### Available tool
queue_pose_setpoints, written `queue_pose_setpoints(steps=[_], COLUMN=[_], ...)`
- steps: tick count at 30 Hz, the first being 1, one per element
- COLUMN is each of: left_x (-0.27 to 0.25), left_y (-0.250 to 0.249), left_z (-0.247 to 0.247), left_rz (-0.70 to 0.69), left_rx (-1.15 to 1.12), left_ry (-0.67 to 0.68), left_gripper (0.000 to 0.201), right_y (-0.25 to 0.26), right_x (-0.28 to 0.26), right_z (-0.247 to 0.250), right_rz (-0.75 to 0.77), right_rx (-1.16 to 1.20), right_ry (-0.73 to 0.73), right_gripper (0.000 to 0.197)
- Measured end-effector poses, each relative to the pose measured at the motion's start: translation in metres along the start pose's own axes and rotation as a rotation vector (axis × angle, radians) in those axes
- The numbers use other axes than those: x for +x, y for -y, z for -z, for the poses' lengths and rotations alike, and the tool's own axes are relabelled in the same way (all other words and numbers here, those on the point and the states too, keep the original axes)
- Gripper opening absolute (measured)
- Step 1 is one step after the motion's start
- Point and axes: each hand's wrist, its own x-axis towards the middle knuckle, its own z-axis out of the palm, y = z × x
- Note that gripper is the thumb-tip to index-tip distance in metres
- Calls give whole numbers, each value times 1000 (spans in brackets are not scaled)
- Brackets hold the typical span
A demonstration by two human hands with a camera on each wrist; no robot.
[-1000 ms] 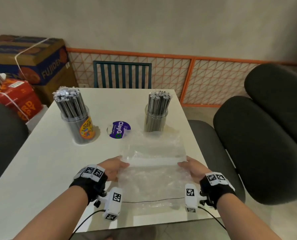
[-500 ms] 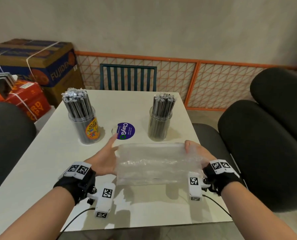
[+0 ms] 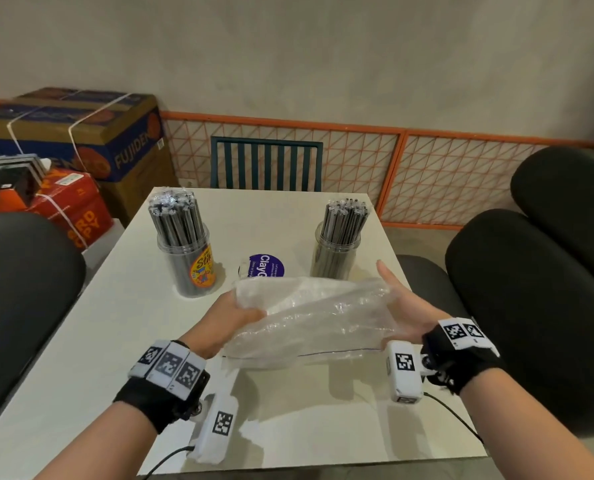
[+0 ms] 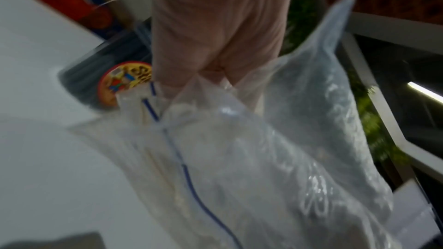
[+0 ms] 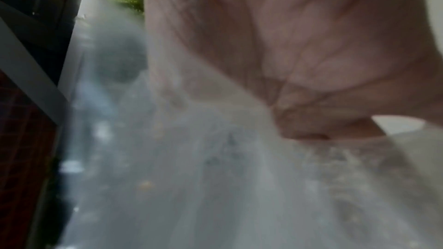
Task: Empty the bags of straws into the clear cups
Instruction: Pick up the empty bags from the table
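Observation:
An empty clear zip bag (image 3: pixel 316 317) with a blue seal line hangs crumpled above the table's near half, held between both hands. My left hand (image 3: pixel 233 317) grips its left end, thumb on top; the left wrist view shows the fingers (image 4: pixel 215 26) pinching the bag (image 4: pixel 263 158). My right hand (image 3: pixel 406 306) holds the right end with its fingers straight; in the right wrist view the thumb (image 5: pixel 335 126) folds over the blurred bag (image 5: pixel 191 177). Two clear cups packed with dark straws stand behind: one with a sticker (image 3: pixel 186 268), one plain (image 3: pixel 335 261).
A purple round lid (image 3: pixel 271 266) lies between the cups on the white table (image 3: pixel 81 358). Black padded chairs stand at the right (image 3: pixel 530 323) and left (image 3: pixel 22 289). A teal chair (image 3: pixel 267 164) is at the far edge, with boxes (image 3: pixel 81 133) at back left.
The bag lay flat on the table under both hands; it has been folded and lifted clear of the table, and the left hand has closed its grip on the left end.

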Motion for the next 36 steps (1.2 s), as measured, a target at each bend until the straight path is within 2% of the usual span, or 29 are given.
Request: queue_pose_setpoints(steps=[3,4,5,6,8,10,12,14,15,17,19,20,22,24,25,27,28,31,34,36], left_x=[0,1,2,2,6,10,17,20,19,16,15,16,19,22,24,26,26,20,11,11], left_y=[-3,-3,-1,-1,3,10,12,9,5,-2,0,3,8,9,6,-6,-13,-32,-43,-47], left_z=[10,14,17,17,14,5,-3,-9,-10,-11,-9,-9,-11,-14,-16,-25,-30,-34,-30,-30], left_rz=[-49,-43,-36,-13,44,92,70,91,158,331,387,372,296,254,232,179,148,48,71,-2], left_rx=[28,19,16,23,28,42,179,236,181,52,60,110,235,229,212,228,199,-94,-406,-420], left_ry=[-23,-23,-16,-1,10,-68,-110,-65,-24,115,210,198,102,-27,-90,-198,-201,-7,205,197], left_gripper=[34,33,32,30,26,22,38,67,77,84,96,93,66,52,49,43,42,59,74,75], right_y=[5,5,3,2,0,-4,-9,-16,-17,-19,-16,-12,-4,-3,-5,-17,-27,-42,-42,-41], right_x=[8,13,16,18,27,36,44,51,53,55,55,53,46,41,40,43,47,57,59,55], right_z=[-9,-6,-5,-9,-20,-34,-51,-66,-72,-82,-83,-81,-74,-75,-82,-102,-112,-117,-111,-115], right_rz=[14,1,-27,-27,81,193,255,338,390,474,477,445,376,411,477,630,696,781,850,878], right_rx=[-157,-257,-371,-467,-651,-828,-923,-1023,-1078,-1151,-1100,-1023,-814,-745,-822,-1147,-1283,-1336,-1328,-1340], right_ry=[96,118,73,3,-193,-381,-543,-664,-700,-748,-706,-665,-591,-603,-654,-776,-798,-769,-706,-593], right_gripper=[38,51,70,75,60,47,45,47,49,50,48,45,40,34,35,43,46,50,63,68])
